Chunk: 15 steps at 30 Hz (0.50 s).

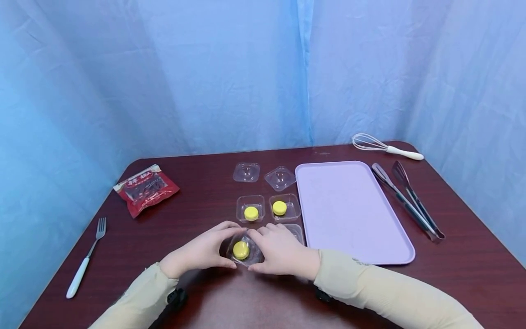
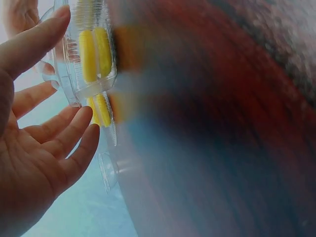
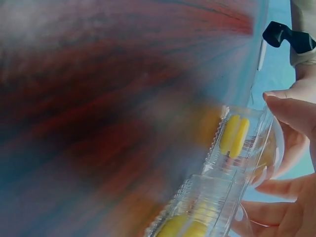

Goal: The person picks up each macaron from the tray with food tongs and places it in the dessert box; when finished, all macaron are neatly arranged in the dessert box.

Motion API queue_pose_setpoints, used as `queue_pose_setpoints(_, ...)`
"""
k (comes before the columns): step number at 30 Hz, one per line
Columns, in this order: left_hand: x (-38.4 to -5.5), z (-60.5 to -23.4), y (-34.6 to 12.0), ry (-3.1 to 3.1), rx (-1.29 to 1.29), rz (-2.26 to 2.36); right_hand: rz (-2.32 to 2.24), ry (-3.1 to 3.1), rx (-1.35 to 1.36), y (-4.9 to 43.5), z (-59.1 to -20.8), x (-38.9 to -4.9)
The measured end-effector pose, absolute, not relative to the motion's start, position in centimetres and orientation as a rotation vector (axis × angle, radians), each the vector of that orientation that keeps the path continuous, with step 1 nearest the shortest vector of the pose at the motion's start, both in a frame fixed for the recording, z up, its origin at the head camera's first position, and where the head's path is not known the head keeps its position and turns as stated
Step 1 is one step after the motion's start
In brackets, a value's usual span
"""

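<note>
My left hand and right hand hold a small clear plastic box from both sides, at the near middle of the table. Inside it sits a yellow macaron. A domed clear lid lies over the top, with thumbs and fingertips at its rim in the wrist views. Just behind stand two lidless boxes, the left one and the right one, each with a yellow macaron. Another clear plastic piece is partly hidden behind my right hand.
Two loose clear lids lie farther back, one left and one right. A lilac tray is to the right, with tongs and a whisk beyond. On the left lie a red packet and a fork.
</note>
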<state>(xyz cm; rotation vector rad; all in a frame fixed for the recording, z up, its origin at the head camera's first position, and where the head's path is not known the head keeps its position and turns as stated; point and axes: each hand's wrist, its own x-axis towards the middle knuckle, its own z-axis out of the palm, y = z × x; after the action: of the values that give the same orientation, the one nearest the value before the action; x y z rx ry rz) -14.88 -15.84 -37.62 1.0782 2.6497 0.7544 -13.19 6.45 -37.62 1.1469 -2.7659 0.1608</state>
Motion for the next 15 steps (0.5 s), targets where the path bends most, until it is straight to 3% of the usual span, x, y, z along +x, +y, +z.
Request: queue_pose_setpoints(15, -15.59, -37.29, -15.63, 2.577, 1.128, 0.633, 0.086, -2.731, 1.1, 6.07, -37.41, -12.87)
